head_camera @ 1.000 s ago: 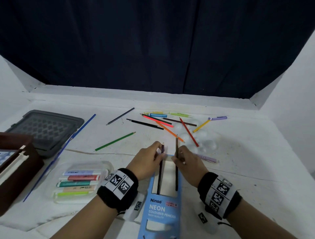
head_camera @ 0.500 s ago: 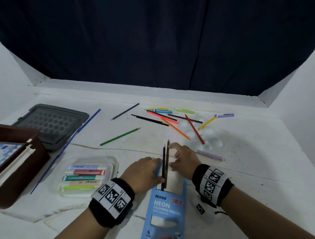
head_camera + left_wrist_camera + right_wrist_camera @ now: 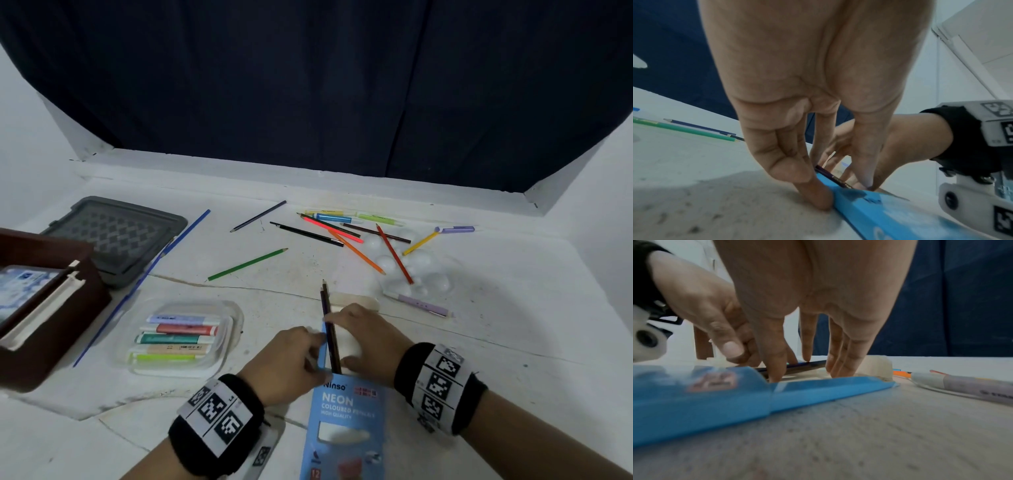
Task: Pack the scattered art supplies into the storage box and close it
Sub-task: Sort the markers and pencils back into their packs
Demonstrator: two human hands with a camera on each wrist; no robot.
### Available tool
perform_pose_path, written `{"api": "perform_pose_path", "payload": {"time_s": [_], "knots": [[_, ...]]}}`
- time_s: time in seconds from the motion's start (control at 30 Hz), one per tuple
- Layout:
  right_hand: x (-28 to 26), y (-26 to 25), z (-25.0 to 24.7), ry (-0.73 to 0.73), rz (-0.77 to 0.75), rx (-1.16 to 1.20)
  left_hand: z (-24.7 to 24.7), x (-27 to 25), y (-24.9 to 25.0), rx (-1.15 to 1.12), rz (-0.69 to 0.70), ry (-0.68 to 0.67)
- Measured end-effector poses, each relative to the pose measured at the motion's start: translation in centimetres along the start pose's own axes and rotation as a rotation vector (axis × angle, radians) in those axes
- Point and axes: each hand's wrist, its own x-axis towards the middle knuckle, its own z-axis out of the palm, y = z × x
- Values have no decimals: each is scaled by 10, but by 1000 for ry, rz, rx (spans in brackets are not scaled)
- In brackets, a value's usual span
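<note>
A blue coloured-pencil box (image 3: pixel 346 411) lies flat at the front centre with its tray pulled out. Two dark pencils (image 3: pixel 328 308) lie side by side along the tray's left side, tips pointing away from me. My left hand (image 3: pixel 301 353) pinches the box's left edge (image 3: pixel 849 199), thumb on top and a fingertip against the side. My right hand (image 3: pixel 359 335) has straight fingers pressing down on the pencils (image 3: pixel 809 365) and the tray. Several loose coloured pencils (image 3: pixel 342 233) lie scattered farther back. The brown storage box (image 3: pixel 51 325) stands open at the left.
A grey lid (image 3: pixel 116 236) lies behind the brown box, with a long blue pencil (image 3: pixel 144 281) beside it. A clear case of highlighters (image 3: pixel 181 339) sits left of my hands. A clear paint palette (image 3: pixel 418 270), a lilac pen (image 3: pixel 421 305) and a green pencil (image 3: pixel 250 263) lie beyond.
The two dark pencils, held apart one in each hand, have come together at the tray's left side. My left hand dropped back to the box edge; my right hand moved over both pencils.
</note>
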Motion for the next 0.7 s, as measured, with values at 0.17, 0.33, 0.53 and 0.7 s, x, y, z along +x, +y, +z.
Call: {"api": "perform_pose_path", "payload": {"time_s": [0.17, 0.33, 0.53, 0.7], "knots": [[-4, 1, 0, -33, 2, -98, -5, 15, -1, 104, -28, -8], [0, 11, -10, -31, 81, -137, -7, 25, 2, 220, -45, -29], [13, 16, -21, -90, 155, -156, -3, 41, 3, 295, -49, 18], [15, 20, -23, -86, 205, -98, -5, 47, 2, 407, 26, -50]]}}
